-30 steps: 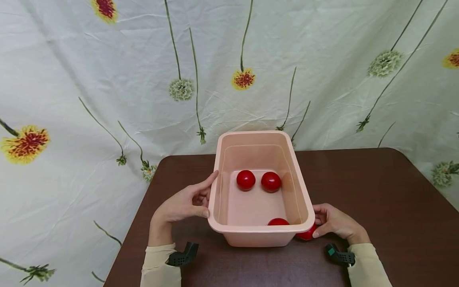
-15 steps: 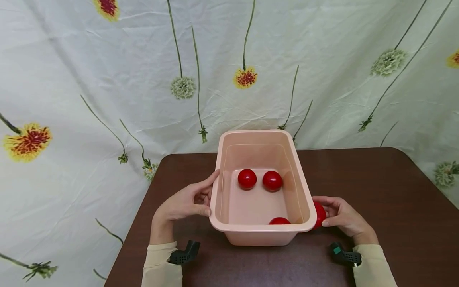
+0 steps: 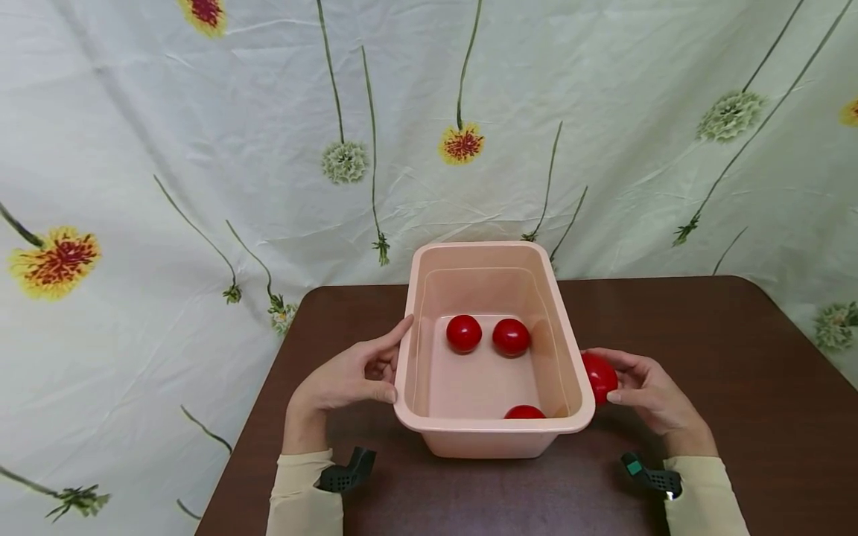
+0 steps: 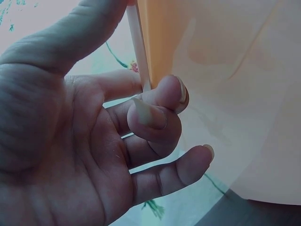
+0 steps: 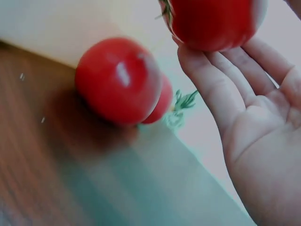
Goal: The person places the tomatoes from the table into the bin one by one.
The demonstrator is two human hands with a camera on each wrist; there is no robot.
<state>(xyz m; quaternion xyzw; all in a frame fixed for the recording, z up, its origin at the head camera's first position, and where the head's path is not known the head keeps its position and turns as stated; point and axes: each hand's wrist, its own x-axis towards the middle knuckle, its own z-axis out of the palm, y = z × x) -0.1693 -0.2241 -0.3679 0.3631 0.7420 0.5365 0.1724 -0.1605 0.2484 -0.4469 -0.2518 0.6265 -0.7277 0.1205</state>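
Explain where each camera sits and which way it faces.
Head: worn on the head, facing forward and down at a pale pink rectangular plastic bin on a dark brown table; left hand, right hand and cream sleeves show.
Left wrist: worn there, facing the bin's wall past the left hand's palm.
Right wrist: worn there, facing a glossy round red ball that the right hand holds, with more red balls nearby.
Shared: head and left wrist both show left hand and bin.
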